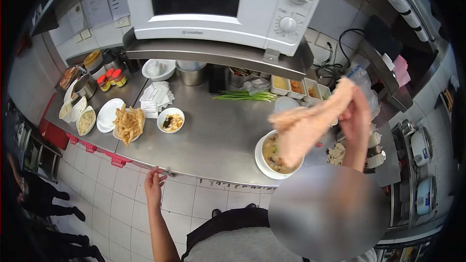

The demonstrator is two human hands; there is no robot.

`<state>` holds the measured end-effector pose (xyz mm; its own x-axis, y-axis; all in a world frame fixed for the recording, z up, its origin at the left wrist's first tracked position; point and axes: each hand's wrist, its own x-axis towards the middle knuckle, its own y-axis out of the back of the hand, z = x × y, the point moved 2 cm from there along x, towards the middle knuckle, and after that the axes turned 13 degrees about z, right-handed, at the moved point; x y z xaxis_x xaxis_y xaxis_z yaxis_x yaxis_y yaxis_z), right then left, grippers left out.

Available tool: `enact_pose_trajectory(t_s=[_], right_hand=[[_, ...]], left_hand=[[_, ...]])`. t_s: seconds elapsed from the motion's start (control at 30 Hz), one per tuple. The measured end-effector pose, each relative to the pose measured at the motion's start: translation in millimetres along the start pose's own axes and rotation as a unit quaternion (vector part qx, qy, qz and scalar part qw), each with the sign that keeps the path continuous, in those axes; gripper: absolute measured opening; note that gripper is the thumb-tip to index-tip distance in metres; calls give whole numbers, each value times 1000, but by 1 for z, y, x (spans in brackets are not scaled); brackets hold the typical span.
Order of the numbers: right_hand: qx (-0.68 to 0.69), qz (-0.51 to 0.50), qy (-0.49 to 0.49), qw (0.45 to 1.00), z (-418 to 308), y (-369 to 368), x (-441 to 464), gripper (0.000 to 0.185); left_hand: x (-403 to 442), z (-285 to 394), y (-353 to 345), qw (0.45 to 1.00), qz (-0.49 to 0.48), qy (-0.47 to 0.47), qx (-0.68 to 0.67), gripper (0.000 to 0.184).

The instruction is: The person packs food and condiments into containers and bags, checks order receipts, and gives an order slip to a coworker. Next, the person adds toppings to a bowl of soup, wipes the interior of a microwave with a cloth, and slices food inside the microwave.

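Note:
My right hand [353, 116] grips a pinkish-orange cloth [310, 131], blurred by motion. The cloth hangs above a white bowl of soup [273, 153] on a white plate [261, 165] and hides the bowl's right part. At the counter's front edge, my left hand [155, 178] is empty, its fingers loosely bent and apart. Behind it, on the steel counter [213, 140], stand a small white bowl with dark and yellow food [171, 120] and a bowl heaped with fried strips [129, 123].
A microwave [223, 5] sits on a shelf over the counter. Green stalks [245, 96], food containers [296, 87], stacked paper packets [155, 98] and red-lidded jars [110, 78] line the back. White dishes [86, 120] stand left. Legs of other people [43, 196] show at lower left.

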<state>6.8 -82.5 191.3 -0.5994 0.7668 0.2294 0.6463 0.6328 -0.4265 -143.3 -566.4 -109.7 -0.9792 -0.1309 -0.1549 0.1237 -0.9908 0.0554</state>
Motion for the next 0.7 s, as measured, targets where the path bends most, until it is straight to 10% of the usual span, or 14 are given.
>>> enact_pose_trajectory(t_s=[0.13,0.3,0.4,0.47,0.57,0.7], right_hand=[[97,88,-159,979,132,6,-3,21],[-257,156,-134,944,276,-14,-3,50],[-654,-46,-81,751,341,-37,-33,73],[-692,9,-124,711,365,-51,-59,64],[-735,33,66,674,396,-70,-51,61],[-568,-222,271,745,423,-107,-40,41]], left_hand=[[-19,-7,19,1000,-3,21,19,29],[-30,-16,52,997,-10,39,61,30],[-34,-6,61,998,0,38,49,30],[-36,2,62,998,2,35,46,30],[-41,11,55,999,-13,31,34,28],[-50,11,36,997,-54,38,40,28]])
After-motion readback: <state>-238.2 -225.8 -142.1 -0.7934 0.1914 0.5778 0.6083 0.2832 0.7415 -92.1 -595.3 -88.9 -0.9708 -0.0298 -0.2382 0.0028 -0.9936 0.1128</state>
